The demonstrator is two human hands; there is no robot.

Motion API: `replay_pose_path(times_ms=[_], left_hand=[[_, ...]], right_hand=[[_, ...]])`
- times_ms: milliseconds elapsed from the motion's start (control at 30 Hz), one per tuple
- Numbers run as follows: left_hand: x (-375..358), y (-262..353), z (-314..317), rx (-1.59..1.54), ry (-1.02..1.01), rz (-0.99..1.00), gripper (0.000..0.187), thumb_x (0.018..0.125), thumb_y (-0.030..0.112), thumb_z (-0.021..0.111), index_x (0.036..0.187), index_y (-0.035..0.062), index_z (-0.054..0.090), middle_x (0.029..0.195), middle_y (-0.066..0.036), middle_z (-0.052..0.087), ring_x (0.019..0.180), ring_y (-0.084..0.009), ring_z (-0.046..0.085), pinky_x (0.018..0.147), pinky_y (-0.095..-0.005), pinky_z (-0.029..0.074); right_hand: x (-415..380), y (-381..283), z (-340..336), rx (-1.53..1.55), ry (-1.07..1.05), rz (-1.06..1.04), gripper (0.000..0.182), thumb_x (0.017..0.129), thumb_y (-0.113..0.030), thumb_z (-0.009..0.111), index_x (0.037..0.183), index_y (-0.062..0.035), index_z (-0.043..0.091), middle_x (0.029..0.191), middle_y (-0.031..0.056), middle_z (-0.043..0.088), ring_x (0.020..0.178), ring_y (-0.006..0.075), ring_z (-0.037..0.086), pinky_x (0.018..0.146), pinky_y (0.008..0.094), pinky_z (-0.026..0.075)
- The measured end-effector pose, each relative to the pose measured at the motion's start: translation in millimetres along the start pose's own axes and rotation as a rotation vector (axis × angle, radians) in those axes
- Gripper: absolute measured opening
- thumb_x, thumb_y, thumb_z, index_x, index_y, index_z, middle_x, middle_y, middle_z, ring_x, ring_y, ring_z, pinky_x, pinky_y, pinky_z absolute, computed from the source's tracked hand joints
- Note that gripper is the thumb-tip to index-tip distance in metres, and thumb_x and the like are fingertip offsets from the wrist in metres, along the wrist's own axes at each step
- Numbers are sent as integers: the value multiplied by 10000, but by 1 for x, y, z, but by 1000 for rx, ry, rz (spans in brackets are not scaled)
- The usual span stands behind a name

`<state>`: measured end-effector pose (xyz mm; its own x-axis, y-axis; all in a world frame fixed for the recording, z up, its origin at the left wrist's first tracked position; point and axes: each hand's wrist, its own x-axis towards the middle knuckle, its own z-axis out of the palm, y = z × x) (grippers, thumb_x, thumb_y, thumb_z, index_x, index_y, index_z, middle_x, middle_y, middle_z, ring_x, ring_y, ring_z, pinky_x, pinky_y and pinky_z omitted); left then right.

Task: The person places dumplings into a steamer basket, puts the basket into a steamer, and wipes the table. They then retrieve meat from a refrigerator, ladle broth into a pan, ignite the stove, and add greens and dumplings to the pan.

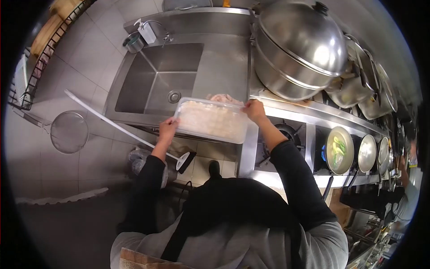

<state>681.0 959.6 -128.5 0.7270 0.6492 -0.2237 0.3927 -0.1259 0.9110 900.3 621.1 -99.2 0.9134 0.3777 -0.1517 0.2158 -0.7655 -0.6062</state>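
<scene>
A translucent rectangular tub (211,120) with pale contents hangs level over the front edge of the sink counter. My left hand (168,130) grips its left end, and my right hand (255,110) holds the upper right corner. Whether the tub has a lid on cannot be made out. Just behind its far rim, pinkish pale food (225,98) shows on the steel counter (224,67). The sink basin (168,83) lies beyond and to the left of the tub.
A large lidded steel pot (295,49) stands at the back right. Right of my right arm are a burner (284,132) and a pan (339,150) with green pieces beside a blue flame. A long-handled brush (184,161) leans at left. Another person (407,197) is at far right.
</scene>
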Motion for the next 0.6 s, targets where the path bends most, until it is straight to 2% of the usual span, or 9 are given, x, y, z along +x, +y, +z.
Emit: replay_pose_path(times_ms=[33,167,233,267,333,367,433,533,600], left_hand=[[4,-8,3,12,-4,82,284,848,157,725,1093,16,709,810,10,642,714,-92,537,654,-275,464],[21,-19,12,115,60,209,264,836,165,733,1046,12,688,759,-56,632,661,-148,556,643,-301,472],[23,-21,18,76,45,199,294,819,198,758,1019,2,669,784,-73,631,691,-171,571,658,-320,478],[25,-18,21,42,42,195,332,801,231,782,991,-8,651,809,-91,630,721,-193,586,672,-339,483],[22,-13,25,124,48,255,392,771,277,809,964,-12,627,843,-109,624,762,-220,595,697,-357,486],[19,-11,24,207,66,317,455,742,323,836,937,-16,603,877,-128,618,804,-248,604,722,-375,489],[19,-3,18,238,35,277,505,718,361,849,929,-16,587,892,-142,610,827,-274,601,741,-389,488],[14,1,15,309,-4,234,574,690,414,861,928,-20,570,918,-163,601,846,-306,599,763,-405,489],[9,8,20,344,-14,235,593,686,429,862,936,-23,570,929,-171,601,841,-313,600,766,-407,490]], right_hand=[[8,-4,2,-74,7,-21,362,718,-315,836,828,10,721,863,173,721,858,296,707,769,372,555],[42,-16,2,-310,38,186,410,729,-381,822,758,15,719,814,165,719,844,292,706,755,370,551],[56,-19,-14,-264,-287,284,496,731,-478,804,721,10,716,815,169,720,865,300,703,765,373,547],[59,-17,-13,-267,-285,293,496,731,-478,804,721,10,716,815,169,720,865,300,703,765,373,547],[58,-14,-4,-397,-114,177,536,717,-526,794,674,0,704,800,177,715,870,296,704,773,371,548],[58,-11,-4,-401,-125,177,536,717,-526,794,674,0,704,800,177,715,870,296,704,773,371,548],[57,-11,-8,-495,-82,-29,583,706,-508,805,890,40,729,974,237,707,962,353,687,829,398,550],[34,-54,-41,-354,-87,36,571,712,-474,805,890,62,721,989,249,699,975,356,683,836,408,546],[36,-47,-34,-302,-30,61,562,724,-469,796,891,62,721,989,257,695,981,357,681,837,412,545]])
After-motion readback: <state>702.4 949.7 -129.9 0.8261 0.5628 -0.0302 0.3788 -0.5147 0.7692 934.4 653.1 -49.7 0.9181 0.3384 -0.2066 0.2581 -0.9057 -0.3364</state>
